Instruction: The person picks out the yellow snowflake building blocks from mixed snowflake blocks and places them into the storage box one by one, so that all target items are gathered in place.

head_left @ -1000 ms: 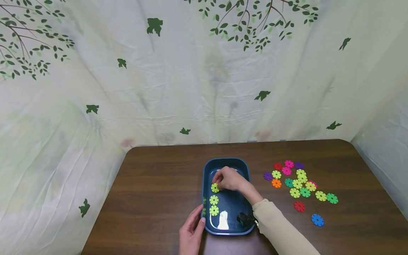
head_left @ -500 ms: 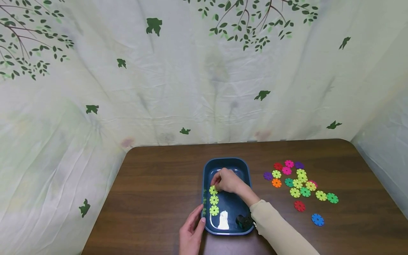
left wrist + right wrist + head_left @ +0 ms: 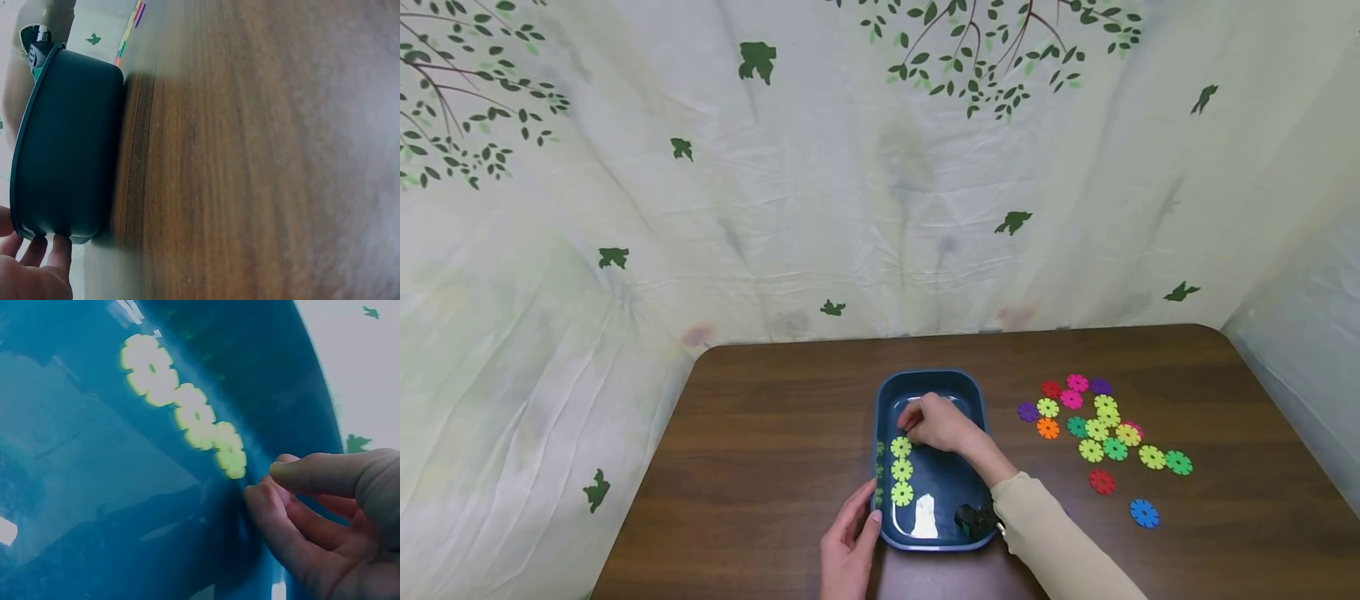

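Note:
Three yellow-green flower-shaped discs lie in a touching row along the left side of the blue tray [image 3: 936,533]. My right hand [image 3: 938,422] hovers just beyond the far disc [image 3: 901,447]. In the right wrist view, the right hand [image 3: 331,519] has loosely bent fingers with nothing visible between them, slightly apart from the nearest disc [image 3: 231,450]. My left hand [image 3: 848,542] rests its fingertips against the tray's left outer side. Seen from the left wrist, these fingers [image 3: 60,253] touch the tray's wall [image 3: 72,144] near its rim.
Right of the tray, several loose flower discs lie scattered, including an orange disc [image 3: 1048,428], a red disc [image 3: 1102,482] and a blue disc [image 3: 1145,513]. A black wrist camera [image 3: 976,521] hangs over the tray's near right corner. A leaf-printed cloth [image 3: 850,192] hangs behind the table [image 3: 760,450].
My right hand brought the far yellow-green disc down against the other two, then let it go and drew back slightly. The left hand stayed at the tray's side.

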Demonstrator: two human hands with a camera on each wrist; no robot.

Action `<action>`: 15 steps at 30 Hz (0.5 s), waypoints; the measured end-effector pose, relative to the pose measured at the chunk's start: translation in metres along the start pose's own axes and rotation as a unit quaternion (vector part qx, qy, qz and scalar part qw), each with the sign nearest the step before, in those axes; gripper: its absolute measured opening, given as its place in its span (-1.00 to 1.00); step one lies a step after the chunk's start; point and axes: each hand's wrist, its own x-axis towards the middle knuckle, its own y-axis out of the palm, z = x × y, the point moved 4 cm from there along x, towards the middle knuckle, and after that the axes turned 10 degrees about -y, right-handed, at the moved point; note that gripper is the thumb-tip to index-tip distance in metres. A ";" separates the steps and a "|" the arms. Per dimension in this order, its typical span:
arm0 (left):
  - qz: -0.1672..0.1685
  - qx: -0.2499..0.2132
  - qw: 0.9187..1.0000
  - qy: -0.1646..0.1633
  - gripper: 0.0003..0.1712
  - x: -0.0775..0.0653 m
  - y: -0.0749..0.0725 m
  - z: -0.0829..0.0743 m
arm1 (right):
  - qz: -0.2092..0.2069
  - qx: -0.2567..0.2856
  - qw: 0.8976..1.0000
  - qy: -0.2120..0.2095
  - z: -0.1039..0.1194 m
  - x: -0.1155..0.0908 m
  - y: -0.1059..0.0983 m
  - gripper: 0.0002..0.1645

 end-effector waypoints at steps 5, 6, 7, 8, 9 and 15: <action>0.000 0.005 1.000 -0.007 -0.57 0.000 0.000 -0.001 | -0.016 0.014 1.000 -0.001 0.005 -0.003 -0.007 -0.77; 0.001 0.005 1.000 -0.008 -0.57 0.000 0.000 -0.001 | -0.018 0.017 1.000 -0.002 0.007 -0.004 -0.008 -0.76; 0.001 0.007 1.000 -0.010 -0.57 0.000 0.000 -0.001 | -0.017 0.021 1.000 -0.005 0.008 -0.006 -0.009 -0.75; 0.001 0.008 1.000 -0.013 -0.57 0.000 0.000 -0.001 | -0.016 0.025 1.000 -0.007 0.010 -0.007 -0.010 -0.74; 0.001 0.009 1.000 -0.015 -0.57 0.000 0.000 -0.001 | -0.014 0.027 0.999 -0.011 0.012 -0.009 -0.010 -0.74; 0.000 0.011 1.000 -0.014 -0.57 0.001 -0.001 -0.001 | -0.008 0.030 0.999 -0.032 0.024 -0.023 -0.011 -0.72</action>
